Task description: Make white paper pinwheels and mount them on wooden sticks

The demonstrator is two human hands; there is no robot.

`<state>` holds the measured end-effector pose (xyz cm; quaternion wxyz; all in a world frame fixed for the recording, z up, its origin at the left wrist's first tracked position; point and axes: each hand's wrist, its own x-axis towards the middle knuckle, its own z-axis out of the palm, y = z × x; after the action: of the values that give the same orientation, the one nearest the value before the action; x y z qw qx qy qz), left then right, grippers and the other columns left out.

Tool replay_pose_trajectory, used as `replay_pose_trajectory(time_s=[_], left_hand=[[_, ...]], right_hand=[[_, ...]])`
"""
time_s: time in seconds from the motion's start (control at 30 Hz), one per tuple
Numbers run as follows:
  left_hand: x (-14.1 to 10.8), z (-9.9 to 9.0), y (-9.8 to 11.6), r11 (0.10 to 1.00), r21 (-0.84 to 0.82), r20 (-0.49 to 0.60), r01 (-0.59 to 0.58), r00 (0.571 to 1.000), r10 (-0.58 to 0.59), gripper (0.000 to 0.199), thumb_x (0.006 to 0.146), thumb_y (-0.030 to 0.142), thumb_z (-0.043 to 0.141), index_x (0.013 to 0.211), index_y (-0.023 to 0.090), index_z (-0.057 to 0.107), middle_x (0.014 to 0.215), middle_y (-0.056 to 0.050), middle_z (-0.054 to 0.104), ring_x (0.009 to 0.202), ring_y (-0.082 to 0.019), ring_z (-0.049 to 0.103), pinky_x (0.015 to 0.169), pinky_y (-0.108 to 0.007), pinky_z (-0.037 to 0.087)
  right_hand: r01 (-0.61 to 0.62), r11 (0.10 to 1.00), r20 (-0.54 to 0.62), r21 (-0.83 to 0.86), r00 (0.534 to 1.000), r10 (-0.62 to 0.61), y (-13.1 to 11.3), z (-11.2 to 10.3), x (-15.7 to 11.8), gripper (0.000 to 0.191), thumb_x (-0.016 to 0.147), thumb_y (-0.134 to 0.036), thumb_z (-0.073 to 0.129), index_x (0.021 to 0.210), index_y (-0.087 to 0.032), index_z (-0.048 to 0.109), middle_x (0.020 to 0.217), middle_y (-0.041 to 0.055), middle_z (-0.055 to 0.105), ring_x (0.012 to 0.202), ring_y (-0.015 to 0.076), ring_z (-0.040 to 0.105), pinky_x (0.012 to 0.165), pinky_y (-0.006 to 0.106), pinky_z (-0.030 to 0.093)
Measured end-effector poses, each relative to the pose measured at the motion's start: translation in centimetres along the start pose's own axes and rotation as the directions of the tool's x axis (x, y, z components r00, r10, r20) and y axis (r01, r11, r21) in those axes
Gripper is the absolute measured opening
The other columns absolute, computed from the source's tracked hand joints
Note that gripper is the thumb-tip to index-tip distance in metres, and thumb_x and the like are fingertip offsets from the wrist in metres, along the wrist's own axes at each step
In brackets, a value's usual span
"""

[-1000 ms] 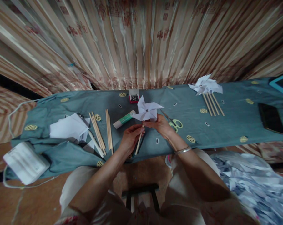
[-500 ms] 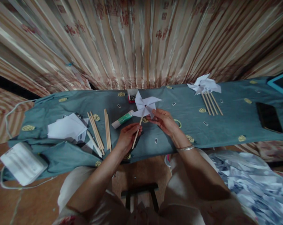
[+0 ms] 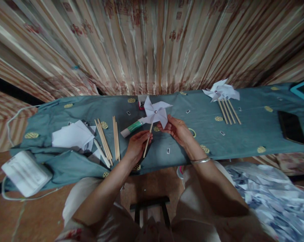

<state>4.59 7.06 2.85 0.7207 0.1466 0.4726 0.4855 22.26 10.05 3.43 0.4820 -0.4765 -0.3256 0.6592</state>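
A white paper pinwheel (image 3: pixel 156 112) with a shiny pin at its centre is held upright over the table, turned toward me. Its thin wooden stick (image 3: pixel 147 141) is pinched in my left hand (image 3: pixel 138 145), between thumb and fingers just below the blades. My right hand (image 3: pixel 175 130) is beside the lower right blade, thumb raised and fingers loosely curled apart. The blade's tip lies close to those fingers; whether they touch is hard to tell. Behind the pinwheel's left side lie a green-and-white glue stick (image 3: pixel 132 128) and a small red box of pins (image 3: pixel 141 105), partly hidden.
On the left are white paper sheets (image 3: pixel 72 136), several wooden sticks (image 3: pixel 103 141) and a white power strip (image 3: pixel 27 173) with a cord. Several finished pinwheels (image 3: pixel 224 94) lie at the right, near a dark phone (image 3: pixel 291 127). A striped curtain (image 3: pixel 152 47) hangs behind the green-clothed table (image 3: pixel 187 148).
My right thumb has come away from the blade it was touching. The pinwheel's blades have turned slightly, while my left hand still grips the stick.
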Motion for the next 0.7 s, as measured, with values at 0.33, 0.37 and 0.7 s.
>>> replay_pose_trajectory(time_s=[0.33,0.37,0.7], left_hand=[[0.1,-0.1,-0.1,1.0,0.004,-0.01,0.001,1.0,-0.001,0.029,0.053,0.017,0.092,0.075,0.011,0.074,0.068,-0.002,0.073,0.06,-0.009,0.066,0.06,-0.017,0.052],[0.1,0.0,-0.1,1.0,0.003,-0.007,-0.001,1.0,0.001,0.03,0.052,0.017,0.093,0.075,0.011,0.074,0.068,-0.003,0.073,0.06,-0.009,0.066,0.06,-0.017,0.052],[0.2,-0.3,-0.3,1.0,0.028,0.008,-0.004,1.0,0.003,0.026,0.057,0.017,0.091,0.077,0.012,0.074,0.068,-0.003,0.073,0.061,-0.009,0.065,0.063,-0.018,0.051]], right_hand=[[-0.013,1.0,0.018,0.013,1.0,0.013,0.3,0.7,-0.3,0.048,0.058,-0.063,0.085,0.074,-0.019,0.073,0.068,0.0027,0.076,0.063,0.0133,0.07,0.063,0.021,0.06],[-0.012,1.0,0.019,0.009,1.0,0.011,0.4,0.7,-0.3,0.046,0.057,-0.06,0.087,0.073,-0.019,0.072,0.068,0.0021,0.075,0.063,0.0127,0.07,0.063,0.021,0.059],[-0.047,0.999,0.07,-0.014,0.996,0.048,0.5,1.4,-0.6,0.047,0.052,-0.061,0.088,0.067,-0.019,0.072,0.068,0.0024,0.076,0.059,0.0093,0.066,0.062,0.02,0.056]])
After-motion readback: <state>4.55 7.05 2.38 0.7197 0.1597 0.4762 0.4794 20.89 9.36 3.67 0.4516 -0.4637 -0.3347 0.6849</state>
